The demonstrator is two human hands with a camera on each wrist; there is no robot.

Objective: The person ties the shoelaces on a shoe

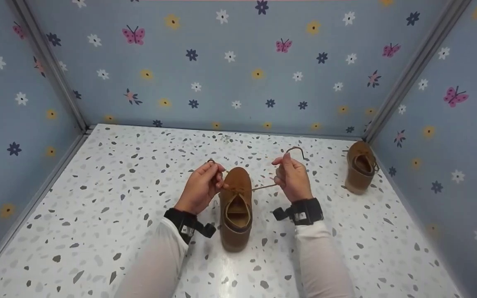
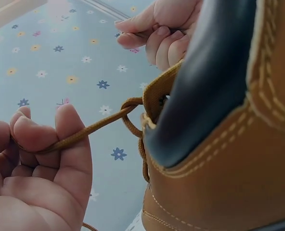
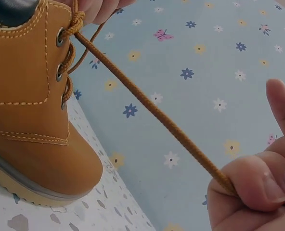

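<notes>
A tan lace-up boot (image 1: pixel 236 236) stands on the speckled table, toe pointing away. To its left, my left hand (image 1: pixel 200 187) pinches one end of the brown shoelace (image 2: pixel 101 126) close beside the laced front. On the other side, my right hand (image 1: pixel 293 178) grips the other lace end (image 3: pixel 152 107), its fingers curled round it. That lace runs straight from the top eyelets to the hand, and its loose tip arcs above the thumb. The laces cross in a twist at the top eyelets in the right wrist view.
A second tan boot (image 1: pixel 359 182) stands at the back right corner of the white speckled table (image 1: pixel 110 186). Blue flowered panels (image 1: pixel 238 66) close in the back and both sides.
</notes>
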